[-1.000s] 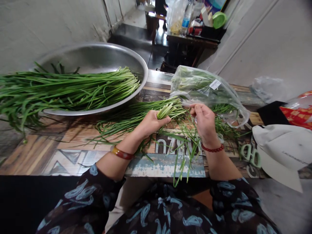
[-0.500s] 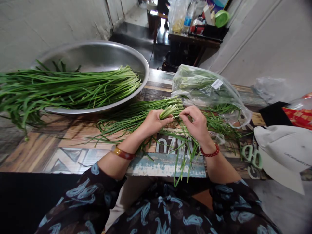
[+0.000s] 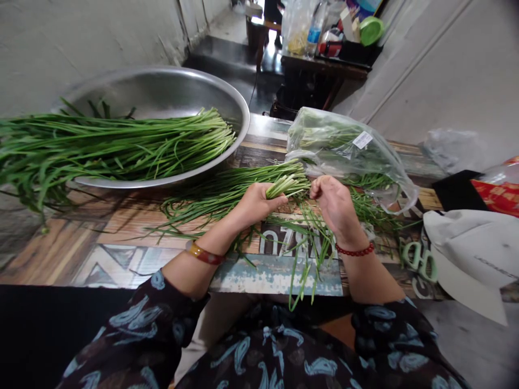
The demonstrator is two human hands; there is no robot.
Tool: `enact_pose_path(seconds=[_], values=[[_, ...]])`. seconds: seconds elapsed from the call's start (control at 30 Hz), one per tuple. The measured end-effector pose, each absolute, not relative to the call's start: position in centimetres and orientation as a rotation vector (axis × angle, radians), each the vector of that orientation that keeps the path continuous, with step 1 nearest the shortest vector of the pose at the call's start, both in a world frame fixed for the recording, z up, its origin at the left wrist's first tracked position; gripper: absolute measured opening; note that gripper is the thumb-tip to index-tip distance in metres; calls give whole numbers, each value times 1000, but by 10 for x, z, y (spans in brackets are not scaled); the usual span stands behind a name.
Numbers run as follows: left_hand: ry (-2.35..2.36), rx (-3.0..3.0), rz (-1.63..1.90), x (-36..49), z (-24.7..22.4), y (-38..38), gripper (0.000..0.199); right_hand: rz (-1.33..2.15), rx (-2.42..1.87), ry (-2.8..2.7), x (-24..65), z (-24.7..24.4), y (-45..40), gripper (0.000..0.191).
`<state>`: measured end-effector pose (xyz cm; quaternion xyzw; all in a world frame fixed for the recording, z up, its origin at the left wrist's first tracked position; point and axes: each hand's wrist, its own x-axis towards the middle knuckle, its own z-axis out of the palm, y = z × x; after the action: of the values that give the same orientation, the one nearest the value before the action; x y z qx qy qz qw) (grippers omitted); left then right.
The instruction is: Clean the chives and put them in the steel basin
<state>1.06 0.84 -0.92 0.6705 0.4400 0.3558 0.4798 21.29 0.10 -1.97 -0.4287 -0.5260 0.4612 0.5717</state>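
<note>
My left hand (image 3: 258, 203) is closed round a small bunch of garlic chives (image 3: 285, 185), pale cut ends pointing right. Their green leaves trail back to the left, mixing with the loose chives (image 3: 227, 186) on the table. Just right of those ends, my right hand (image 3: 333, 204) is curled with thumb and fingers together; whatever is between them is hidden. Stray green bits (image 3: 310, 248) lie below the hands, some hanging over the table's front edge. A wide metal basin (image 3: 158, 81) at left holds a large pile of chives (image 3: 158, 146), leaves spilling over its rim.
Behind my right hand lies a clear plastic bag (image 3: 344, 129) with more chives inside. Green-handled scissors (image 3: 419, 260) and a pale cap (image 3: 474, 254) are on the right, near a red package (image 3: 500, 189). A second table (image 3: 324, 65) with a bottle stands farther back.
My right hand has moved right, away from the cut ends of the bunch, and its fingers have curled in. My left hand keeps its grip in nearly the same place.
</note>
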Motion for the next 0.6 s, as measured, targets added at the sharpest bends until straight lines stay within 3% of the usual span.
enact_pose_path(seconds=[0.1, 0.37, 0.6], values=[[1086, 1638, 862, 10, -11, 9, 29, 988, -1046, -1403, 224, -18, 1, 45], [1019, 1659, 829, 10, -7, 8, 21, 683, -1144, -1696, 215, -18, -3, 16], [974, 1761, 796, 10, -11, 9, 27, 727, -1175, -1475, 219, -27, 2, 23]])
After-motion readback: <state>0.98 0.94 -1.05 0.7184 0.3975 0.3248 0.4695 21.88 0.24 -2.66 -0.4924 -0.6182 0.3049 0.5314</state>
